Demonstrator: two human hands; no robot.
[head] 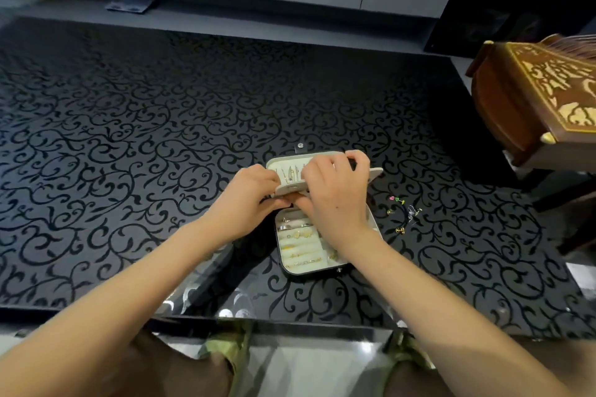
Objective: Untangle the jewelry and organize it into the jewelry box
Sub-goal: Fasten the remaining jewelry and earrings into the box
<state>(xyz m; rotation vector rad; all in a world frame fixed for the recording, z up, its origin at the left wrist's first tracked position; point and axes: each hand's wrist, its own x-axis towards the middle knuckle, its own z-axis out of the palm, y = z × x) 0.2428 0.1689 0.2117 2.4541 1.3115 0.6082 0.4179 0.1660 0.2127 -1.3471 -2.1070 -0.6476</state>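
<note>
Jewelry box, one, open, two hands holding its single panel, left hand, right hand

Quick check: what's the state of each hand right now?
Left hand: pinches the lower edge of the earring panel.
Right hand: fingers curled over the same panel's top edge, holding it.

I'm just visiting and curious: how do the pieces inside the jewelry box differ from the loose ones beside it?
The boxed pieces lie in rows in the jewelry box; the loose pieces lie scattered on the dark table. Boxed pieces look gold and silver; loose pieces include pink and green. Both are tiny.
</note>
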